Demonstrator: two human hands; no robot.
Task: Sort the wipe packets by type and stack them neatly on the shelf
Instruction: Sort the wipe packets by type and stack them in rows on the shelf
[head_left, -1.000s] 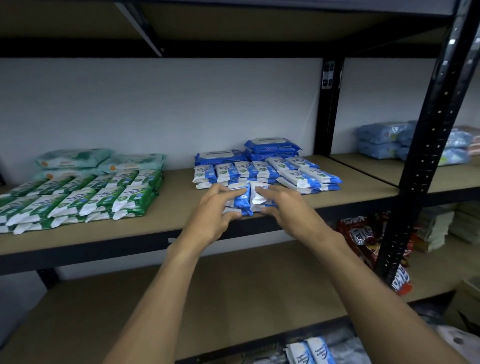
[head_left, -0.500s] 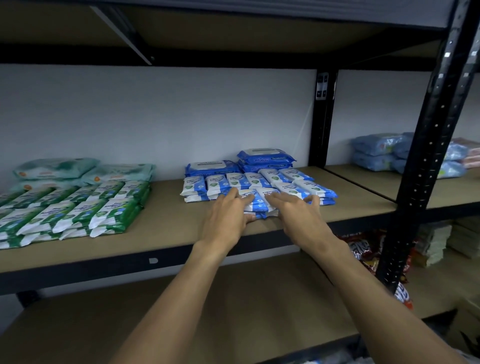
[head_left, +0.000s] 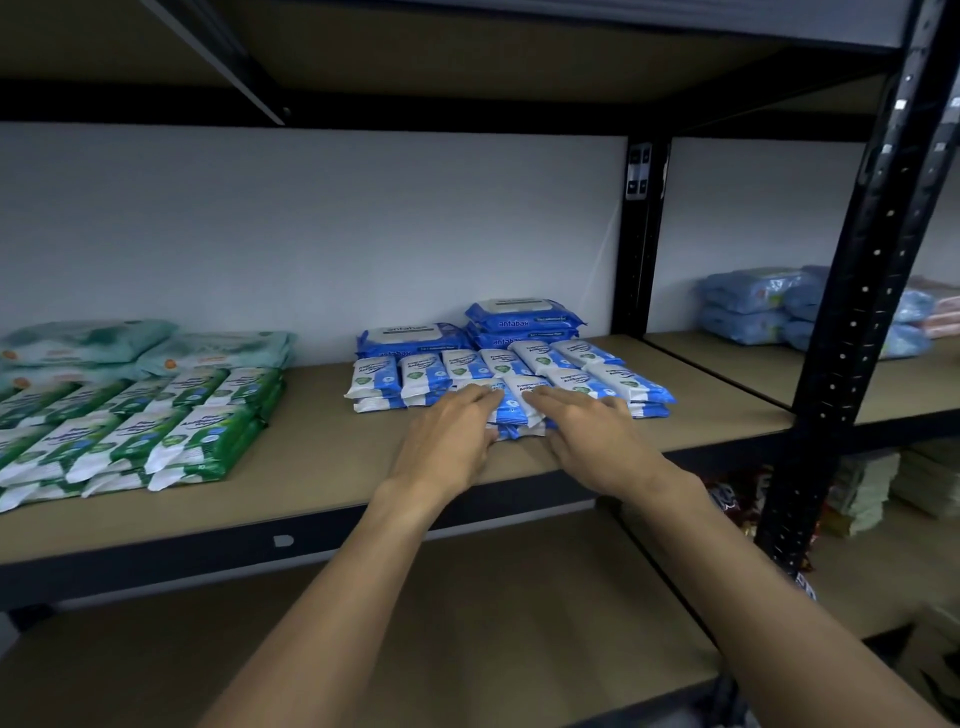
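Note:
Small blue-and-white wipe packets (head_left: 571, 371) lie in rows on the middle shelf (head_left: 322, 457), with larger blue packs (head_left: 522, 317) stacked behind them. A short front stack of blue packets (head_left: 517, 405) sits between my hands. My left hand (head_left: 449, 436) lies flat with straight fingers on the stack's left side. My right hand (head_left: 587, 431) lies flat on its right side. Green-and-white packets (head_left: 171, 426) fill the left of the shelf, with pale green packs (head_left: 88, 340) behind.
A black upright post (head_left: 857, 291) stands at the right front. Behind it, light blue packs (head_left: 753, 306) rest on the neighbouring shelf. Snack bags (head_left: 727, 499) lie on the lower right shelf. The lower shelf board (head_left: 467, 623) runs beneath my arms.
Both hands have slid the front stack of blue packets farther back onto the shelf, toward the rows. The fingers went from curled round the stack to lying flat on it.

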